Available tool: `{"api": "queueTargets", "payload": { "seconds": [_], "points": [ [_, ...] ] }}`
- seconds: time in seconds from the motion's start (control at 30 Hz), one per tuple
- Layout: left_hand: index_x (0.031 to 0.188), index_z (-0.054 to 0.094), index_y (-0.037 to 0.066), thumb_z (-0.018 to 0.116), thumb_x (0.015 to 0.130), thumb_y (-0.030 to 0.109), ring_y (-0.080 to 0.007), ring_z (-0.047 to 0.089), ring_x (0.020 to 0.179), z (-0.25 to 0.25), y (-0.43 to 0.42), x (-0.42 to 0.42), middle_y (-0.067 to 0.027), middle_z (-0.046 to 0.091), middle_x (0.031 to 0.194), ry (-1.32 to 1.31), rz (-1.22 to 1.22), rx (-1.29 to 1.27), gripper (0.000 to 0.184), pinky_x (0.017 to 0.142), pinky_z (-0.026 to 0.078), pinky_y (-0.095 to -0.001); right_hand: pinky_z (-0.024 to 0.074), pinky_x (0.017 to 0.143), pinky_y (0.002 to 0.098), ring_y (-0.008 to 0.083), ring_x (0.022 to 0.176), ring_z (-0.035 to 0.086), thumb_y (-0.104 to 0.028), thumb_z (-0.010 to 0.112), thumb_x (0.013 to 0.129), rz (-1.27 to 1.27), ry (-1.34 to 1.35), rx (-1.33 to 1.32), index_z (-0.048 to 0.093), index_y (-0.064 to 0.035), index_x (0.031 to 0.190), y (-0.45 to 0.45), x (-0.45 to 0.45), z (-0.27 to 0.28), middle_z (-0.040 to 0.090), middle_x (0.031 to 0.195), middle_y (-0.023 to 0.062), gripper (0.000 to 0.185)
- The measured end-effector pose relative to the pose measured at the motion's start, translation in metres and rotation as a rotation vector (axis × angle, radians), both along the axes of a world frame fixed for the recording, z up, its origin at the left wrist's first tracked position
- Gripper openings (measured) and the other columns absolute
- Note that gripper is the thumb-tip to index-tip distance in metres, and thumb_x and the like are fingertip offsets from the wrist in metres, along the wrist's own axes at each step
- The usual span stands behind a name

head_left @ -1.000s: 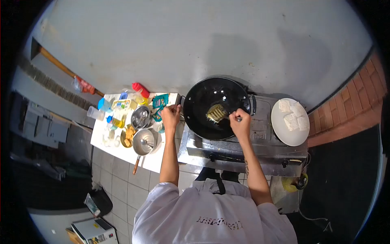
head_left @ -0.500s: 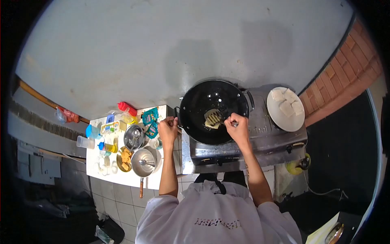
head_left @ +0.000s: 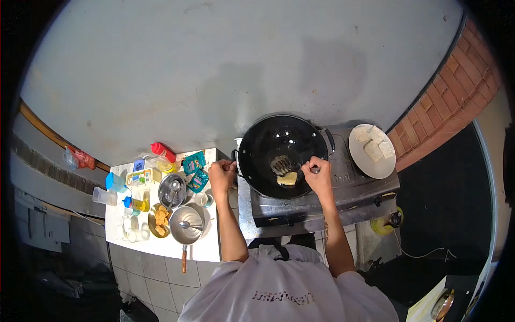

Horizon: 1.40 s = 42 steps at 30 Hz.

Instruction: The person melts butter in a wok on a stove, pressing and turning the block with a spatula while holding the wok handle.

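My right hand (head_left: 318, 173) is closed round the handle of a slotted spatula (head_left: 280, 165), whose head is down inside the black wok (head_left: 257, 139). A pale yellow piece of food (head_left: 287, 178) lies in the wok just below the spatula head. My left hand (head_left: 221, 174) is closed at the left side of the wok, by its left handle; what its fingers hold is too small to make out. On the right, a white plate (head_left: 380, 170) carries several white coated pieces (head_left: 374, 150).
The wok sits on a steel stove (head_left: 343, 201) against the grey wall. On the white table (head_left: 204, 244) at left stand a saucepan (head_left: 186, 225), a steel bowl (head_left: 173, 189), a bowl of fried pieces (head_left: 159, 221), bottles and green packets (head_left: 194, 162). A brick edge (head_left: 429, 112) runs at right.
The spatula head has moved off the food piece, which now shows beside it, lower in the wok. The whole view has shifted, with the plate and table placed differently in frame.
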<state>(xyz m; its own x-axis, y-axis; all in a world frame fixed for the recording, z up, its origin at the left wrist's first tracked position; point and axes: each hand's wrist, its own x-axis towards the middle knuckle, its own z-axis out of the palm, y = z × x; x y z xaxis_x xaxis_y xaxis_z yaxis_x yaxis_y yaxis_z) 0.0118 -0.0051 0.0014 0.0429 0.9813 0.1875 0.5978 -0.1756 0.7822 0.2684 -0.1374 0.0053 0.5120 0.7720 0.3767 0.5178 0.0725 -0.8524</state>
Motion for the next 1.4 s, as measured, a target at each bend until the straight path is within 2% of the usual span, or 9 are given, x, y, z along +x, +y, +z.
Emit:
{"api": "queueTargets", "payload": {
  "seconds": [0.07,0.17,0.3,0.47,0.6,0.8,1.13,1.3,1.4],
  "points": [
    [0.081,0.071,-0.002,0.078,0.077,0.014,-0.0167,0.055,0.05,0.006,-0.002,-0.001,-0.01,0.062,0.058,0.036,-0.018,-0.008,0.019,0.054,0.044,-0.0325,0.0395,0.051,0.0298,0.0068,0.056,0.042,0.001,0.065,0.077,-0.029,0.027,0.048,0.044,0.0027,0.064,0.002,-0.006,-0.002,0.047,0.053,0.0113,0.024],
    [0.082,0.071,-0.002,0.078,0.077,0.014,-0.0171,0.056,0.051,0.008,-0.002,-0.004,-0.0104,0.063,0.059,0.034,-0.044,-0.031,0.019,0.054,0.044,-0.0326,0.0389,0.051,0.0302,0.0074,0.055,0.042,0.0,0.065,0.078,0.042,0.011,0.016,0.045,0.0033,0.064,0.008,-0.012,-0.013,0.047,0.054,0.0117,0.025],
    [0.082,0.07,-0.002,0.078,0.078,0.014,-0.0181,0.057,0.052,0.0,0.002,-0.007,-0.0112,0.064,0.061,0.025,-0.053,-0.024,0.019,0.055,0.045,-0.0333,0.0398,0.052,0.0309,0.0106,0.052,0.045,0.0,0.065,0.08,0.02,0.009,-0.007,0.048,0.0027,0.065,0.001,-0.011,0.003,0.049,0.054,0.0114,0.023],
    [0.082,0.07,-0.003,0.077,0.078,0.015,-0.02,0.061,0.056,0.003,-0.001,-0.007,-0.0125,0.065,0.064,0.011,-0.051,-0.037,0.02,0.057,0.047,-0.0338,0.0377,0.038,0.026,0.0093,0.043,0.057,-0.008,0.064,0.089,-0.065,0.248,-0.025,0.055,0.0003,0.068,-0.009,0.003,0.002,0.058,0.053,0.0053,0.024],
    [0.083,0.07,-0.003,0.077,0.078,0.015,-0.0203,0.062,0.057,-0.004,0.002,-0.008,-0.0132,0.066,0.065,0.026,-0.051,-0.032,0.02,0.058,0.048,-0.0332,0.0393,0.039,0.0247,0.0084,0.044,0.057,-0.007,0.061,0.091,-0.097,0.28,-0.019,0.057,0.0011,0.07,-0.027,0.004,0.025,0.059,0.055,0.0047,0.023],
    [0.083,0.07,-0.003,0.078,0.077,0.015,-0.0202,0.06,0.055,-0.007,0.004,-0.007,-0.0119,0.064,0.062,-0.028,-0.055,-0.042,0.02,0.058,0.048,-0.0337,0.0403,0.04,0.0227,0.0074,0.046,0.056,-0.01,0.058,0.094,-0.028,0.351,-0.023,0.063,0.0012,0.075,-0.047,0.002,0.024,0.059,0.056,0.004,0.022],
    [0.084,0.07,-0.003,0.077,0.078,0.014,-0.0184,0.058,0.055,-0.008,0.002,-0.007,-0.0122,0.063,0.062,-0.023,-0.06,-0.039,0.02,0.057,0.047,-0.0335,0.0413,0.041,0.0227,0.0064,0.047,0.056,-0.01,0.062,0.093,-0.04,0.376,0.008,0.062,-0.0001,0.079,-0.044,-0.009,0.01,0.058,0.056,0.0021,0.017],
    [0.085,0.07,-0.003,0.076,0.079,0.014,-0.0177,0.058,0.054,-0.01,0.001,-0.007,-0.0115,0.063,0.062,-0.029,-0.061,-0.074,0.018,0.058,0.047,-0.0323,0.0415,0.042,0.0224,0.0059,0.049,0.055,-0.011,0.06,0.095,-0.085,0.357,-0.018,0.061,-0.0015,0.082,-0.043,-0.014,0.002,0.061,0.062,0.0014,0.017],
    [0.085,0.07,-0.002,0.075,0.08,0.013,-0.0174,0.056,0.053,-0.01,-0.002,-0.006,-0.0102,0.063,0.061,-0.077,-0.075,-0.003,0.017,0.056,0.046,-0.0323,0.0416,0.044,0.0227,0.0058,0.05,0.054,-0.013,0.059,0.096,-0.101,0.364,-0.054,0.06,-0.0012,0.083,-0.042,-0.019,0.002,0.062,0.066,0.0016,0.017]
  ]
}}
